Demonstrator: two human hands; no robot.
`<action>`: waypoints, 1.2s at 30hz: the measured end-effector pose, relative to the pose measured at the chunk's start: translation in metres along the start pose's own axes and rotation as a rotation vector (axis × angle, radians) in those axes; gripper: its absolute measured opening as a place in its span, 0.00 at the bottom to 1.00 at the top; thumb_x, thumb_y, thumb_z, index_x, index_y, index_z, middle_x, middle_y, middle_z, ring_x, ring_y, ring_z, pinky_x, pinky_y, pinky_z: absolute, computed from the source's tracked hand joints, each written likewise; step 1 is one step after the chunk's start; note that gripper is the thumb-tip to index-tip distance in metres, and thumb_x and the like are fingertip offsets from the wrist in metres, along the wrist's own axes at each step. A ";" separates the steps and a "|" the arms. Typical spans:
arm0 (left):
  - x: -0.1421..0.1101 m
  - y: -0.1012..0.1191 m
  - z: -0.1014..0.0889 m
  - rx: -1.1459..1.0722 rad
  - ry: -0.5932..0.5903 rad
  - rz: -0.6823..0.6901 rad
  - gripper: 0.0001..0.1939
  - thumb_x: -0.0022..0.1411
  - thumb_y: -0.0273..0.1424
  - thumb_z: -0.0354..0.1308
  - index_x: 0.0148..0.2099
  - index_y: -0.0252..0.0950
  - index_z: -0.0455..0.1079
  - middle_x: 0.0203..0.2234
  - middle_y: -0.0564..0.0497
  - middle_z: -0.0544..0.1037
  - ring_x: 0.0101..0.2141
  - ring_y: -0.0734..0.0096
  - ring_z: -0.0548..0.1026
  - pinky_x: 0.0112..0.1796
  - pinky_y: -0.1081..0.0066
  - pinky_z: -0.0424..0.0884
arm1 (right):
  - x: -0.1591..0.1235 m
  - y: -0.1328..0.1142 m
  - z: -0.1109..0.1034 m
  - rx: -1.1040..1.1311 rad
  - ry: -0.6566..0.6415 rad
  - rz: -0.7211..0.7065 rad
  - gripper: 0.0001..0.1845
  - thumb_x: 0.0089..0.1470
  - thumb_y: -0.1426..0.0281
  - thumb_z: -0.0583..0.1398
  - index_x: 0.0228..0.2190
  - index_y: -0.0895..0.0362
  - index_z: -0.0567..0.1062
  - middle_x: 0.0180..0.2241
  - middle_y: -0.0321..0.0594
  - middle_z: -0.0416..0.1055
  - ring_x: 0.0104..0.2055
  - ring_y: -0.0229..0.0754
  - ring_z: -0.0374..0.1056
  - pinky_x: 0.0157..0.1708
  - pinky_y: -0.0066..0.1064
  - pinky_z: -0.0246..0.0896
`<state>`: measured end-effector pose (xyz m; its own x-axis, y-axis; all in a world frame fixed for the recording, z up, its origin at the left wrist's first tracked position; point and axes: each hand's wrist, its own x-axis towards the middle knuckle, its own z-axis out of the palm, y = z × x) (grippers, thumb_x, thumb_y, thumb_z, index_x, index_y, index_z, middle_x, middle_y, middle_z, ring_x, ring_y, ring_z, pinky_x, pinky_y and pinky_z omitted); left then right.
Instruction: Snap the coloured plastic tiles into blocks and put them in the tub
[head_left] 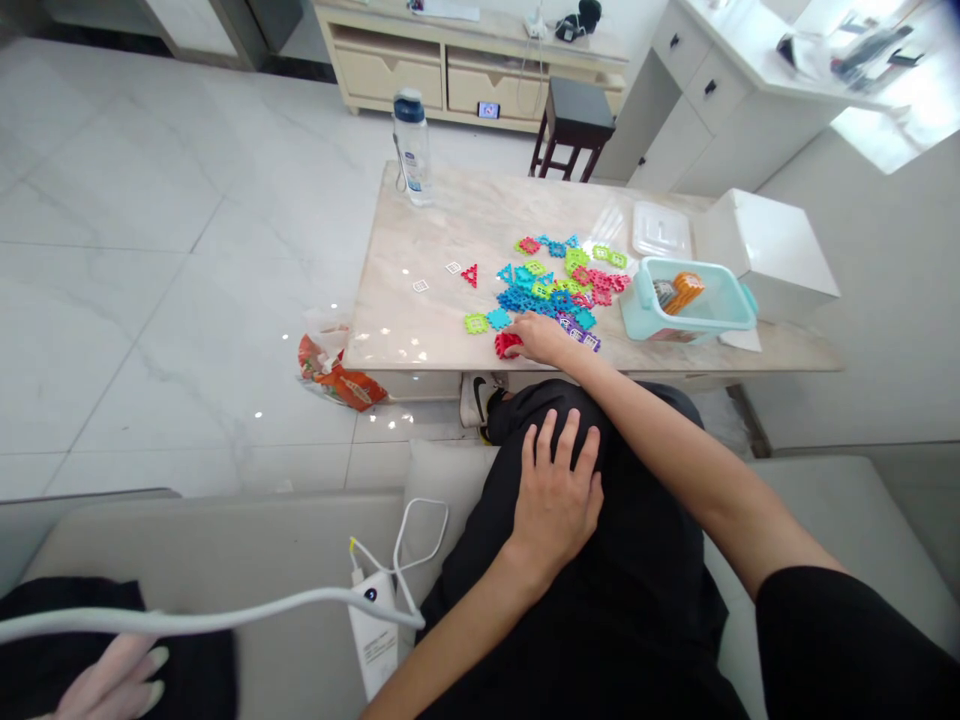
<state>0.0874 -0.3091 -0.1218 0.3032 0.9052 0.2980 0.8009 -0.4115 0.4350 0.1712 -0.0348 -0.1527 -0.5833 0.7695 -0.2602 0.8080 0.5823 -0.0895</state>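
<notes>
At the front edge of the marble-look table (420, 345), my right hand (541, 337) has its fingers closed on red interlocking plastic pieces (506, 346); the fingers partly hide them. My left hand (556, 490) lies flat on my knee, fingers spread, holding nothing. Just beyond my right hand is a loose pile of blue pieces (525, 300), with green, pink and teal ones mixed in. A lime square piece (475, 323) and a teal square piece (498, 318) lie to its left. Purple pieces (581, 333) sit to its right. Farther left is a red triangle piece (469, 275).
A light-blue tub (690, 322) holding orange pieces stands on the right, with a clear lid (661, 230) and white box (776, 240) behind. A water bottle (413, 160) stands far left. Another person's hand (112, 685) is at lower left, near a power bank (375, 640) with a white cable.
</notes>
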 end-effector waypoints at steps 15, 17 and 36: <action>0.000 -0.002 -0.001 -0.055 0.040 0.003 0.34 0.69 0.31 0.64 0.75 0.40 0.65 0.74 0.40 0.66 0.74 0.39 0.61 0.68 0.39 0.66 | -0.030 0.010 -0.014 0.341 0.326 -0.054 0.28 0.59 0.56 0.74 0.54 0.59 0.82 0.53 0.53 0.80 0.57 0.57 0.73 0.59 0.43 0.64; 0.001 -0.003 -0.002 -0.106 0.052 -0.005 0.33 0.70 0.29 0.63 0.74 0.40 0.65 0.73 0.40 0.67 0.73 0.41 0.62 0.68 0.39 0.66 | -0.051 0.007 -0.020 0.626 0.442 -0.006 0.24 0.63 0.52 0.70 0.50 0.58 0.83 0.48 0.50 0.82 0.51 0.53 0.76 0.56 0.42 0.67; 0.060 0.012 -0.030 -1.217 0.318 -0.680 0.15 0.64 0.42 0.74 0.42 0.35 0.81 0.33 0.50 0.85 0.33 0.72 0.80 0.39 0.73 0.76 | -0.212 -0.045 -0.028 1.802 0.427 -0.015 0.26 0.65 0.46 0.67 0.53 0.52 0.83 0.51 0.44 0.84 0.54 0.49 0.79 0.58 0.42 0.74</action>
<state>0.0998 -0.2627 -0.0731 -0.2102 0.9649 -0.1572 -0.2425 0.1042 0.9645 0.2564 -0.2162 -0.0663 -0.3374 0.9403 -0.0449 -0.2637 -0.1402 -0.9544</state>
